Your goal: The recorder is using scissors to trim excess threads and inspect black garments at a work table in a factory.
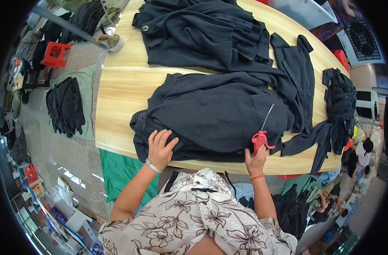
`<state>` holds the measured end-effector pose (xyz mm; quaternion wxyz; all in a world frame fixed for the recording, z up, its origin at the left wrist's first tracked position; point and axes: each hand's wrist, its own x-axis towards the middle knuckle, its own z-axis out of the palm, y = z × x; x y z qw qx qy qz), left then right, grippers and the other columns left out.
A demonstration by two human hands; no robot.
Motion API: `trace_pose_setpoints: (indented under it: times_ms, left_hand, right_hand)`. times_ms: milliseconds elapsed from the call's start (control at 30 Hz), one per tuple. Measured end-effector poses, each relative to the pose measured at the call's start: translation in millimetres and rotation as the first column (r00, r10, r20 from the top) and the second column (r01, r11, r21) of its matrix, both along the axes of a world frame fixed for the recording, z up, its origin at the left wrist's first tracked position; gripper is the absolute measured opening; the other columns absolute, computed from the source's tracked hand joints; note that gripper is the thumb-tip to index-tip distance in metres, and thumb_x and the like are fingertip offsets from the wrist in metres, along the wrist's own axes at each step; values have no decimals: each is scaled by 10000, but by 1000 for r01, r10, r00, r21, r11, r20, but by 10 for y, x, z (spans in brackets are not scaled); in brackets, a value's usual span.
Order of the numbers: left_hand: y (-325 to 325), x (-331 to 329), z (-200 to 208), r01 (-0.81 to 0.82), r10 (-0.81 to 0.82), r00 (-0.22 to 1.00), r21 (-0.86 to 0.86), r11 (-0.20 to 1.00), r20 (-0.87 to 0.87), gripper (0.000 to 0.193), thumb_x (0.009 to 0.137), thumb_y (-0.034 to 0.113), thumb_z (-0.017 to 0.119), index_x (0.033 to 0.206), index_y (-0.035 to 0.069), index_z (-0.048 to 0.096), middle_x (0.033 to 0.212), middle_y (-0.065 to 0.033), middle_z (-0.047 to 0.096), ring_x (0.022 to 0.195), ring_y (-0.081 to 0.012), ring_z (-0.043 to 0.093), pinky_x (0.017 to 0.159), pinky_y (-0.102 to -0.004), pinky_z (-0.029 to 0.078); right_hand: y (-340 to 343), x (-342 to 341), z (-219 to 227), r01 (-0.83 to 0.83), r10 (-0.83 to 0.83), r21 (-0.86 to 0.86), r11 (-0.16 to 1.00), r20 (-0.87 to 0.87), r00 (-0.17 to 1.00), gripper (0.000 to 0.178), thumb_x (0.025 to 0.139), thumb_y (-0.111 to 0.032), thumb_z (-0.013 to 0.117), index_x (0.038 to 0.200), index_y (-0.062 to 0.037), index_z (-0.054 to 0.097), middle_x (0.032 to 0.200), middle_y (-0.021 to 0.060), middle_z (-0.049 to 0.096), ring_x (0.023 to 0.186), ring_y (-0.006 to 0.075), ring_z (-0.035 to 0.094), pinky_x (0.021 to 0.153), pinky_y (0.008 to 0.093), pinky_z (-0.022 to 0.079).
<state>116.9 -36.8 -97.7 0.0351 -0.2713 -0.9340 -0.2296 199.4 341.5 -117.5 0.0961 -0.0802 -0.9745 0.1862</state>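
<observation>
A dark knitted garment [215,112] lies spread on the wooden table [121,89] in front of me. My left hand [160,148] rests flat on its lower left hem, fingers apart. My right hand [256,160] grips the red handle of a thin metal-pointed tool [260,138], whose slim shaft points up over the garment's right ribbed edge. A bracelet sits on each wrist.
More dark knitted garments [202,32] are piled at the table's far side, and others [340,104] hang over its right edge. A dark pile [65,106] lies on a green cloth on the floor at left, near a red stool [54,54]. People sit at lower right.
</observation>
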Motion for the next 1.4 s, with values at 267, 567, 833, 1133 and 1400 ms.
trace_pose_setpoints:
  times_ms: [267,567,833,1133,1400]
  left_hand:
    - [-310,276,524,115,-121,989,74,991,81,334,630,1,617,944,93,682,1055,-44,651,1109,-249,583,1063,-506,356]
    - [-233,462,355,66,-92,972,122,990,217,356,658,-16,613,988,101,676,1051,-58,609,1091,-264,569,1049,-495,364]
    - [192,56,239,-323,313,946,206,924,79,488,808,124,729,1264,21,587,1281,-195,542,1159,-381,525,1003,-435,411]
    - [64,-71,78,-233,177,946,192,953,270,406,755,-23,707,1151,17,628,980,-120,599,889,-281,577,797,-359,477]
    - [-270,45,28,-678,-50,541,471,565,839,200,843,-23,680,1026,19,609,966,-23,642,849,-79,589,778,-218,482]
  right_hand:
    - [734,70,652,43,-37,-357,933,24,999,322,861,18,626,1177,15,568,992,178,628,878,347,631,793,364,494]
    - [1301,352,1300,124,-103,-255,959,95,990,234,859,33,592,1085,15,533,849,109,554,738,229,544,710,321,451]
    - [1048,-327,980,-68,54,-273,959,-58,997,322,856,-185,757,1128,-47,653,819,139,672,694,289,660,654,357,507]
    - [889,-1693,700,212,-103,-368,906,293,950,523,787,-449,788,895,47,661,806,175,673,798,232,680,751,369,517]
    - [821,-1479,1016,113,61,-584,804,270,961,315,839,-260,766,781,11,616,658,5,529,661,90,475,631,306,435]
